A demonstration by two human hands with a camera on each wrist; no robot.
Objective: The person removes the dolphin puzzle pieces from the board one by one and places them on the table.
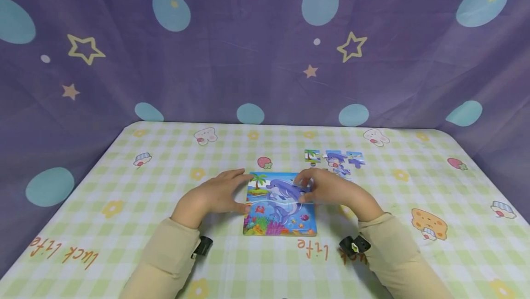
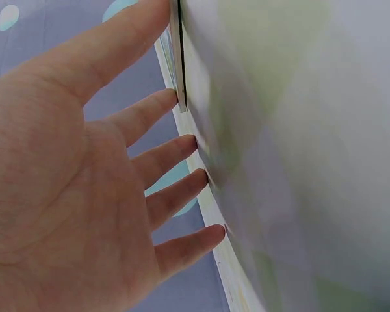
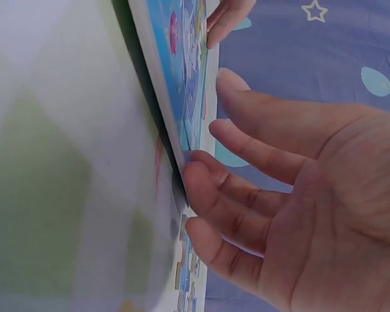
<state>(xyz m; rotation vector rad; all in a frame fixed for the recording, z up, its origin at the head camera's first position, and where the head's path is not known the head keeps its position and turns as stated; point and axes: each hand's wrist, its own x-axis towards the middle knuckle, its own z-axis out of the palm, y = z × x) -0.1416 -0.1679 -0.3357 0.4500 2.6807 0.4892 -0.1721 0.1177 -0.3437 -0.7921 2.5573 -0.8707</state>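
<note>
A square dolphin jigsaw puzzle (image 1: 275,221) lies flat on the table, with a palm tree at its upper left and coral along the bottom. My left hand (image 1: 218,194) is at its left side, fingers spread; in the left wrist view the thumb and index fingertip meet the board's edge (image 2: 177,62). On the other side, my right hand (image 1: 329,190) reaches over the right edge with bent fingers. The right wrist view shows the thumb raised away from the board (image 3: 162,71) and the lower fingers against its edge. Part of the puzzle's upper right is hidden.
Several loose jigsaw pieces lie behind the right hand, among them a palm tree piece (image 1: 312,155) and a dolphin piece (image 1: 336,155). A checked cloth (image 1: 145,207) covers the table. A purple curtain (image 1: 256,50) hangs along its back edge.
</note>
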